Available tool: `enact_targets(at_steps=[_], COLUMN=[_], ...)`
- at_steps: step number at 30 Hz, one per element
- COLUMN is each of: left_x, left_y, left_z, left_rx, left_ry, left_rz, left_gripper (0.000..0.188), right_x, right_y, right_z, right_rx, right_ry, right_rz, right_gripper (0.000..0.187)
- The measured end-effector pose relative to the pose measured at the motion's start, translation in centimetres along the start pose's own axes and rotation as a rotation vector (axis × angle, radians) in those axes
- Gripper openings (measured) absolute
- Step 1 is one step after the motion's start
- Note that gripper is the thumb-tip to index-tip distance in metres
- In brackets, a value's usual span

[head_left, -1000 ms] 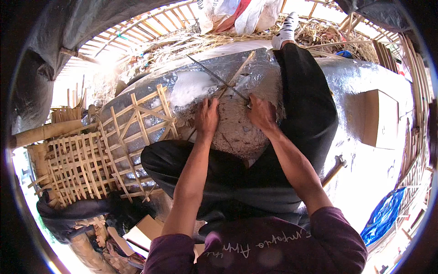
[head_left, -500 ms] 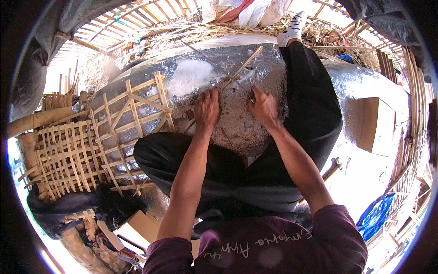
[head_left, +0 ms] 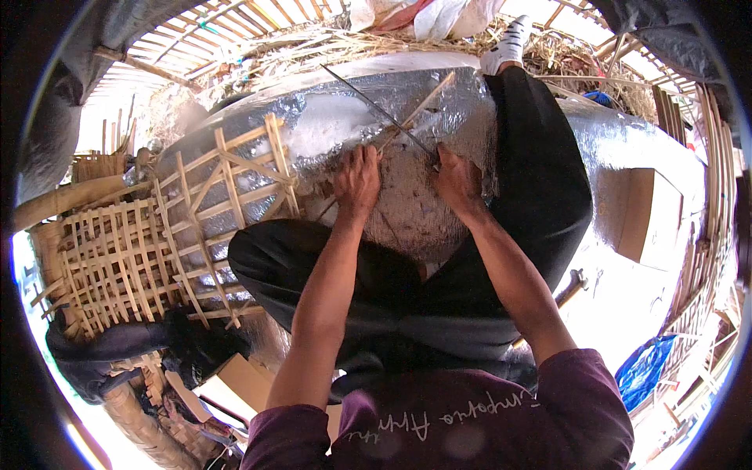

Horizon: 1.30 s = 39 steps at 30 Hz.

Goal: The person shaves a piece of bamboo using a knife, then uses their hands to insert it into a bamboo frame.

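Observation:
My left hand [head_left: 357, 182] is closed round a thin bamboo strip [head_left: 429, 98] that slants up and to the right over a silver foil sheet [head_left: 462, 86]. A piece of the strip also seems to show below the hand. My right hand [head_left: 458, 182] grips the near end of a long, thin, dark blade-like tool [head_left: 362, 95]. Its length slants up to the left and crosses the bamboo strip just beyond my hands. Whether it is a knife or a saw blade, I cannot tell. The two hands are apart, above the foil between my legs.
Left of my knee lies an open bamboo lattice [head_left: 235, 188], beside a denser woven panel [head_left: 117, 258]. A cardboard box [head_left: 648, 215] stands at the right, with a hammer-like tool [head_left: 576, 286] near my thigh. Blue plastic [head_left: 646, 368] lies lower right; straw [head_left: 266, 69] lines the far side.
The dark blade was smeared by motion and is now sharp, lying across the bamboo strip. My right hand has shifted slightly right; my left hand stays nearly in place.

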State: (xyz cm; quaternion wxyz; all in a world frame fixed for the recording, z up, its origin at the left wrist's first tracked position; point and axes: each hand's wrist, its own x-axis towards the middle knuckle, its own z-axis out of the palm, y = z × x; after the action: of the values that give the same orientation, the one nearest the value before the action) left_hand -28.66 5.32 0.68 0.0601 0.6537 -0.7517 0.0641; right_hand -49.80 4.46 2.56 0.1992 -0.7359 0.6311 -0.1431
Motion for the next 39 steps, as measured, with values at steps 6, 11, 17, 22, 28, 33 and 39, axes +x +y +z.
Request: enact_targets(at_steps=[6, 11, 17, 22, 28, 33, 39], left_x=[0.2, -0.1, -0.4, -0.3, -0.4, 0.0, -0.1], left_y=[0.4, 0.2, 0.5, 0.2, -0.1, 0.6, 0.3], left_z=[-0.9, -0.4, -0.5, -0.7, -0.1, -0.8, -0.8], left_rx=[-0.024, -0.125, -0.043, -0.066, -0.109, -0.118, -0.119], left_ry=[-0.008, -0.053, -0.029, -0.004, -0.013, -0.002, -0.041], left_rz=[0.007, -0.033, -0.054, -0.033, -0.04, -0.054, -0.088], left_gripper=[0.014, 0.014, 0.013, 0.014, 0.015, 0.019, 0.024], right_x=[1.3, 2.4, 0.7, 0.9, 1.9, 1.8, 4.2], right_y=[-1.4, -5.3, -0.4, -1.0, -1.1, -0.7, -6.5], right_z=[-2.3, -6.6, -1.6, -3.1, -3.3, -3.3, -9.7], right_rx=[0.009, 0.214, -0.046, 0.002, 0.181, 0.082, 0.278], right_ry=[-0.039, 0.211, -0.125, -0.165, -0.306, -0.146, 0.281], right_rz=[0.033, -0.056, 0.044, 0.039, 0.167, 0.092, -0.158], right_gripper=[0.047, 0.047, 0.048, 0.049, 0.049, 0.045, 0.032])
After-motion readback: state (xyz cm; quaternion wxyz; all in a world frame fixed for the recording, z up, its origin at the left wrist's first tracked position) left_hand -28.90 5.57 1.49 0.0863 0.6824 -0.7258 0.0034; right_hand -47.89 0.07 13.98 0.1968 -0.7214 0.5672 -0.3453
